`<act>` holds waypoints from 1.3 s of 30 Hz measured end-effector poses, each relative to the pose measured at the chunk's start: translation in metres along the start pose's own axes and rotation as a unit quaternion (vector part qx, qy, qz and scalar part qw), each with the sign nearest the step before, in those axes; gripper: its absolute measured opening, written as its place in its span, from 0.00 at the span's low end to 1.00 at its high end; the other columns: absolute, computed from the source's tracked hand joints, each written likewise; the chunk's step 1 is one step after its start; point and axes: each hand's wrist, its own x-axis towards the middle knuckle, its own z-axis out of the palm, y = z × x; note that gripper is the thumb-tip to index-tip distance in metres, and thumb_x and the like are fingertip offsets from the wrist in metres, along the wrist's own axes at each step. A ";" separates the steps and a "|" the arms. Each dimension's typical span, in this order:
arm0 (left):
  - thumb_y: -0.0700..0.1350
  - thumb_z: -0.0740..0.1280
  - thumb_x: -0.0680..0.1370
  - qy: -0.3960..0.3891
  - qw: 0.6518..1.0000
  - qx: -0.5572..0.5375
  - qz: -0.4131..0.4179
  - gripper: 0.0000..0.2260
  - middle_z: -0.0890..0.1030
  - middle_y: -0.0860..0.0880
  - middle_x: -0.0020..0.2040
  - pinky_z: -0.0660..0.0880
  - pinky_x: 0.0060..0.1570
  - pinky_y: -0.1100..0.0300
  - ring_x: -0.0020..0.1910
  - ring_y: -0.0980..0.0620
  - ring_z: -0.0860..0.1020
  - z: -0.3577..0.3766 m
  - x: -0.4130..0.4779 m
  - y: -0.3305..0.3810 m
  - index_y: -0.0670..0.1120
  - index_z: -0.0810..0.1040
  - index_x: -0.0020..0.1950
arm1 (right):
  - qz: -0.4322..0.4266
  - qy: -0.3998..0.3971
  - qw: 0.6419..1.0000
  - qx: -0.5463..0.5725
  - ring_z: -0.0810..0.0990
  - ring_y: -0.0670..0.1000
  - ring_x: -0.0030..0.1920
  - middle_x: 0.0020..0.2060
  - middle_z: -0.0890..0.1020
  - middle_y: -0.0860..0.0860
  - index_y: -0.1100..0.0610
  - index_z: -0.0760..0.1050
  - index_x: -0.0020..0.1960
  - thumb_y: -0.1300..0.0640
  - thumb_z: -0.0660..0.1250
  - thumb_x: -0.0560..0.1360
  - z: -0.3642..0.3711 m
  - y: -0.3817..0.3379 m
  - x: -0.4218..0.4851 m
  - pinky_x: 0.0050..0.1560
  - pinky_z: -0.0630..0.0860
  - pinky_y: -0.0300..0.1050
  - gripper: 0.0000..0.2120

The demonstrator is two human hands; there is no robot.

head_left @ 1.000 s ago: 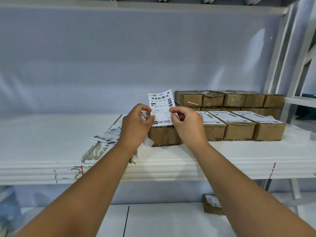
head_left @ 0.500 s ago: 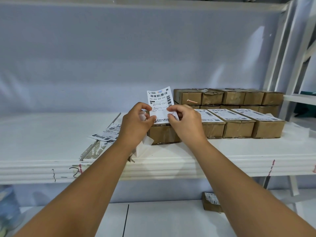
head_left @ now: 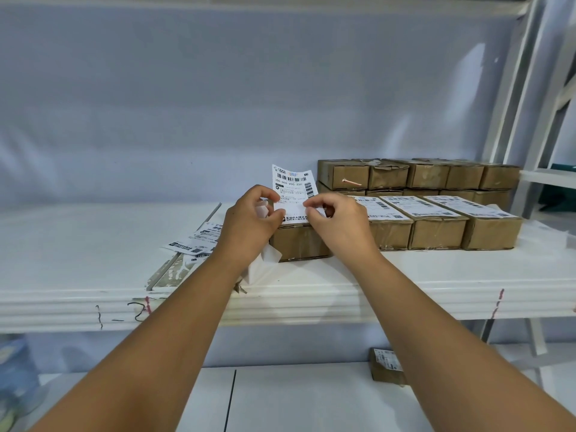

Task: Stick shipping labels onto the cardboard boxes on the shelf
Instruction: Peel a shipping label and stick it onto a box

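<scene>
A white shipping label (head_left: 293,188) with barcodes stands upright above the leftmost cardboard box (head_left: 299,243) in the front row on the white shelf (head_left: 93,244). My left hand (head_left: 251,224) pinches the label's lower left edge, with crumpled white backing paper under the palm. My right hand (head_left: 341,227) pinches its lower right edge. The label's bottom edge meets the box's front top edge. To the right, three front-row boxes (head_left: 436,227) carry labels on their tops.
Behind the front row, unlabelled brown boxes (head_left: 417,176) are stacked two high. Loose labels (head_left: 196,241) lie left of my left hand. A labelled box (head_left: 386,366) sits on the lower shelf. White shelf uprights (head_left: 511,104) stand at the right.
Both hands with the label have sunk slightly toward the box, and the label's bottom edge now sits at the box's top front edge. My right fingers shifted a little along the label.
</scene>
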 end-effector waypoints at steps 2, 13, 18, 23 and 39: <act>0.44 0.68 0.75 0.003 1.000 0.018 0.008 0.06 0.79 0.53 0.43 0.70 0.45 0.62 0.52 0.52 0.76 0.000 -0.001 0.000 0.53 0.75 0.50 | 0.015 -0.006 1.000 0.009 0.69 0.39 0.31 0.27 0.68 0.38 0.55 0.83 0.49 0.59 0.67 0.75 -0.001 -0.001 0.000 0.34 0.64 0.25 0.07; 0.40 0.64 0.76 0.006 0.995 0.090 0.053 0.08 0.74 0.49 0.55 0.61 0.40 0.83 0.51 0.57 0.71 0.002 0.001 -0.002 0.50 0.79 0.51 | 0.067 -0.021 0.997 0.040 0.70 0.43 0.30 0.30 0.72 0.41 0.52 0.83 0.48 0.57 0.67 0.74 -0.001 0.001 0.000 0.30 0.66 0.27 0.06; 0.41 0.63 0.77 -0.002 0.998 0.059 0.035 0.08 0.79 0.52 0.56 0.66 0.41 0.72 0.50 0.58 0.73 0.002 -0.002 -0.001 0.49 0.81 0.51 | 0.069 -0.021 0.997 0.038 0.70 0.41 0.30 0.31 0.71 0.39 0.52 0.83 0.49 0.57 0.67 0.75 -0.001 0.000 0.000 0.30 0.65 0.26 0.07; 0.42 0.62 0.78 -0.012 0.998 0.060 0.020 0.09 0.80 0.51 0.51 0.65 0.33 0.78 0.38 0.62 0.74 0.002 -0.002 0.000 0.51 0.81 0.52 | 0.069 -0.026 0.997 0.038 0.70 0.41 0.30 0.32 0.72 0.38 0.52 0.83 0.50 0.57 0.66 0.76 -0.002 0.000 0.000 0.29 0.65 0.26 0.07; 0.42 0.62 0.77 -0.015 0.997 0.075 0.013 0.09 0.80 0.50 0.41 0.67 0.30 0.72 0.31 0.52 0.75 0.001 -0.003 0.000 0.54 0.80 0.45 | 0.050 -0.031 0.998 0.021 0.67 0.40 0.31 0.41 0.77 0.45 0.54 0.83 0.51 0.57 0.64 0.77 0.002 0.002 -0.001 0.33 0.62 0.30 0.09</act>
